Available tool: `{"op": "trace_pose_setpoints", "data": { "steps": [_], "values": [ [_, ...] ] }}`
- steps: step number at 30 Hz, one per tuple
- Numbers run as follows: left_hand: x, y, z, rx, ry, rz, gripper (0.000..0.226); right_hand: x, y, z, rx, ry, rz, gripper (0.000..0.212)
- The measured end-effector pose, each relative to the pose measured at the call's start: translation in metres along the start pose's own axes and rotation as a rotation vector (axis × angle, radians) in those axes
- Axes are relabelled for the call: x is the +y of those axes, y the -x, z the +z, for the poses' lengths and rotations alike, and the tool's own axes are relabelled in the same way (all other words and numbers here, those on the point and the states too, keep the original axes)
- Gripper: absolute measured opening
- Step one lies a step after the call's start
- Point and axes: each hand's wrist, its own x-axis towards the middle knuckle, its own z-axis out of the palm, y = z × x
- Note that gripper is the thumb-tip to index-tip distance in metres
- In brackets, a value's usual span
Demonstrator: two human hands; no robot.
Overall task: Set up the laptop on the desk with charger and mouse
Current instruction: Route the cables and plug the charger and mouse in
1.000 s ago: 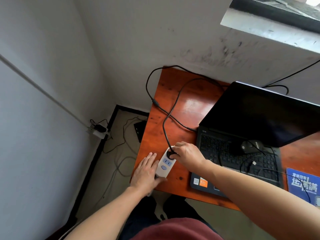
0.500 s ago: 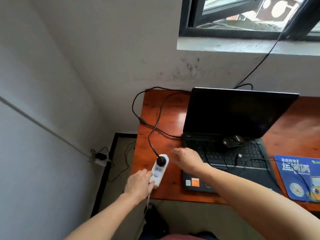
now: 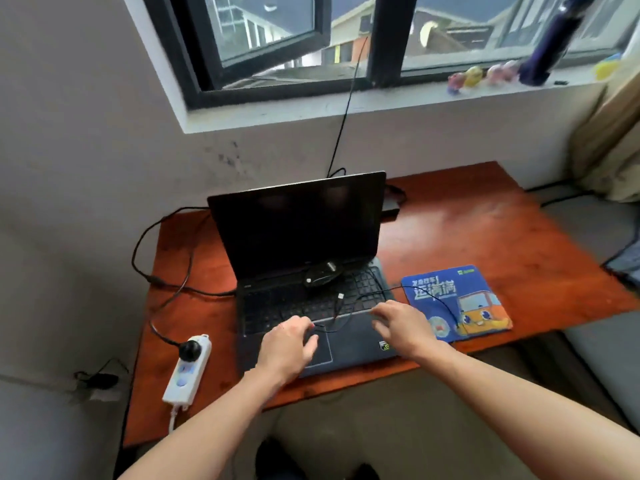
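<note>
Desk (image 3: 485, 230) — 1. Laptop (image 3: 301, 230) x1. Mouse (image 3: 320, 273) x1, on the kbd. Mouse pad (image 3: 453, 299) x1. Power strip (image 3: 188, 368) x1, w/ 1 black plug (image 3: 189, 349) in it and 2 free sockets showing. Hands: 2 — left hand (image 3: 287, 344), right hand (image 3: 401, 327). Black cable runs (image 3: 156, 280) left of the laptop: 2; can't tell if they're 1 lead or 2. Thin mouse cable (image 3: 412, 288) x1. Wall cable (image 3: 343, 123) up to the window x1. Dark box (image 3: 391, 206) behind the screen x1. Sill: 1 dark bottle (image 3: 550, 39), approx 4 small toys (image 3: 474, 76), too blurred for a sure count.
</note>
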Motion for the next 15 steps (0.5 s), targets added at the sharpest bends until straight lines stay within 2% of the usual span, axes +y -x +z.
{"op": "trace_pose_setpoints", "data": {
  "steps": [7,10,12,15],
  "values": [
    [0.057,-0.052,0.015,-0.046,-0.050,0.090,0.028,0.080,0.001,-0.015,0.030,-0.032,0.240,0.035],
    [0.059,-0.076,0.022,0.102,-0.113,0.094,0.031,0.093,-0.013,-0.015,0.019,-0.046,0.281,0.037],
    [0.051,-0.098,0.021,0.174,-0.160,0.010,0.038,0.091,-0.027,-0.014,-0.002,-0.055,0.267,0.037],
    [0.033,-0.131,0.016,0.041,-0.232,-0.186,0.050,0.080,-0.053,-0.012,-0.069,-0.024,0.184,0.039]
  ]
}}
